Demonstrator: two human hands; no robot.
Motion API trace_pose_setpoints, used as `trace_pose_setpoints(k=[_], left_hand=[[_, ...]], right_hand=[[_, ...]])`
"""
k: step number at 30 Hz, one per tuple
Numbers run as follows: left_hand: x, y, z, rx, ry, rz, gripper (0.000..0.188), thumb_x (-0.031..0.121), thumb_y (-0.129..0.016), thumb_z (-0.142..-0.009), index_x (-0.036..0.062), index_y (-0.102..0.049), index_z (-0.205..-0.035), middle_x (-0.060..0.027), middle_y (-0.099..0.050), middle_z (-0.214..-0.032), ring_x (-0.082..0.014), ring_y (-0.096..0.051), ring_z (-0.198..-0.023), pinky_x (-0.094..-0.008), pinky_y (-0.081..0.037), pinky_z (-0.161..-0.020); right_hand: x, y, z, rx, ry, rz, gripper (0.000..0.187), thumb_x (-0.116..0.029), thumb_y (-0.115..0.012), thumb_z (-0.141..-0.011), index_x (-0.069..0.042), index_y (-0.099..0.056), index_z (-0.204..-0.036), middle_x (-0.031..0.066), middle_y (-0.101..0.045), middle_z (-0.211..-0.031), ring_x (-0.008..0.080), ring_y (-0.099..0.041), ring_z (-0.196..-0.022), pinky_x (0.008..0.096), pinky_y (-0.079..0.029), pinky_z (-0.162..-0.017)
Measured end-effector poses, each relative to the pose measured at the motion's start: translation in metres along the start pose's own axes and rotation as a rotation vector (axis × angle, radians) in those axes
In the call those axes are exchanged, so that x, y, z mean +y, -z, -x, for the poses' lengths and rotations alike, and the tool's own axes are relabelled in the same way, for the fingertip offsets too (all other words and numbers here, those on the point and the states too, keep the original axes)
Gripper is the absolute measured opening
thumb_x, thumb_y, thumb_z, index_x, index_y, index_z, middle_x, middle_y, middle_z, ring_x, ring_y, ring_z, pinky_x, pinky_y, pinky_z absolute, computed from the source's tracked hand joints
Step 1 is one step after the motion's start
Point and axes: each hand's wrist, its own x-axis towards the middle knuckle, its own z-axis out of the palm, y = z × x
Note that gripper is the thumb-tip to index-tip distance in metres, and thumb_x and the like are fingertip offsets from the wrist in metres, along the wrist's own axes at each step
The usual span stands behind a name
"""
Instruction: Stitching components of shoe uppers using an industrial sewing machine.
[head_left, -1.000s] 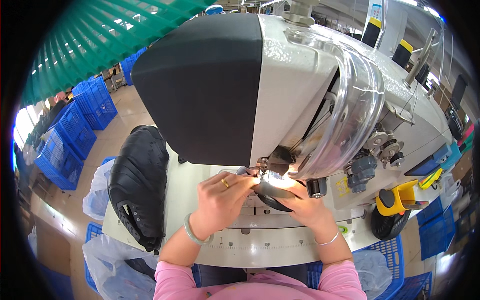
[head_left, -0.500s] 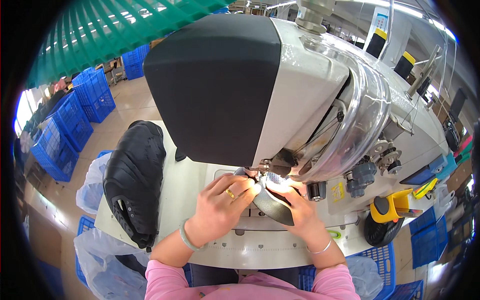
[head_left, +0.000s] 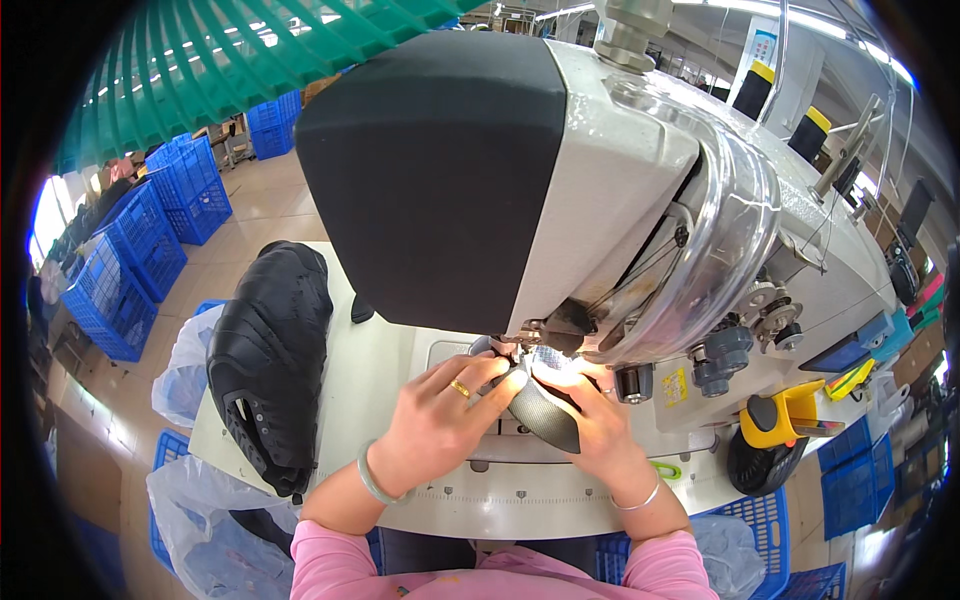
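Note:
A grey fabric piece [head_left: 545, 410] lies under the needle area of a large white and black sewing machine [head_left: 560, 190], lit by the machine's lamp. My left hand [head_left: 440, 415], with a gold ring and a pale bangle, presses its fingers on the piece from the left. My right hand [head_left: 595, 425] holds the piece from the right, just below the presser foot. Both wrists come out of pink sleeves. The needle itself is hidden behind the machine head.
A stack of black shoe uppers [head_left: 270, 360] lies on the white table [head_left: 350, 390] to the left. Clear plastic bags [head_left: 190, 360] hang beside it. Blue crates [head_left: 140, 260] stand on the floor at left. A yellow tool holder [head_left: 790, 415] sits at right.
My head has moved closer, so the machine and hands fill more of the view. Both hands stay on the grey piece and have shifted it slightly under the needle.

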Motion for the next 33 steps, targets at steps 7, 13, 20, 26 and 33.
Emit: trace_pose_setpoints(k=[7, 13, 20, 26, 33], left_hand=[[-0.007, -0.007, 0.001, 0.066, 0.244, 0.233, 0.024, 0.0, -0.07, -0.064, 0.0038, -0.071, -0.087, -0.0062, -0.067, -0.083, -0.0212, -0.064, -0.066, -0.0303, -0.053, -0.057], [-0.001, -0.005, 0.006, 0.049, 0.012, -0.004, 0.03, 0.005, -0.068, -0.064, 0.007, -0.072, -0.094, -0.003, -0.066, -0.093, -0.0186, -0.066, -0.08, -0.0297, -0.055, -0.063], [0.003, -0.002, 0.006, -0.011, -0.015, -0.042, 0.03, 0.005, -0.066, -0.065, 0.0044, -0.069, -0.095, -0.005, -0.063, -0.096, -0.0225, -0.065, -0.089, -0.0317, -0.056, -0.07], [0.005, 0.001, 0.002, -0.071, 0.023, -0.008, 0.031, 0.003, -0.065, -0.066, 0.0028, -0.068, -0.097, -0.0067, -0.061, -0.1, -0.024, -0.065, -0.091, -0.0336, -0.056, -0.074], [0.004, 0.001, 0.002, -0.07, 0.006, -0.056, 0.032, 0.002, -0.065, -0.065, 0.0038, -0.068, -0.097, -0.0069, -0.061, -0.102, -0.0233, -0.065, -0.088, -0.0329, -0.056, -0.072]], right_hand=[[0.002, 0.001, 0.002, -0.06, -0.007, -0.052, 0.044, -0.002, -0.07, -0.063, -0.007, -0.07, -0.107, 0.0059, -0.065, -0.112, 0.0254, -0.06, -0.1, 0.0439, -0.042, -0.086], [0.002, -0.003, 0.008, -0.058, -0.059, -0.108, 0.045, -0.007, -0.069, -0.067, -0.006, -0.068, -0.111, 0.0074, -0.061, -0.117, 0.0303, -0.056, -0.102, 0.0496, -0.036, -0.087], [-0.008, 0.004, -0.007, 0.001, -0.036, -0.042, 0.039, 0.0, -0.072, -0.065, -0.003, -0.07, -0.104, 0.0089, -0.066, -0.113, 0.0274, -0.063, -0.098, 0.0392, -0.049, -0.087], [-0.005, 0.002, -0.006, 0.029, -0.005, -0.024, 0.039, 0.0, -0.071, -0.065, -0.004, -0.07, -0.104, 0.0094, -0.066, -0.113, 0.0271, -0.062, -0.099, 0.0395, -0.049, -0.087], [-0.006, -0.005, 0.006, -0.035, -0.05, -0.034, 0.04, -0.008, -0.067, -0.069, -0.008, -0.068, -0.11, 0.0076, -0.062, -0.115, 0.0293, -0.052, -0.105, 0.0484, -0.036, -0.086]])
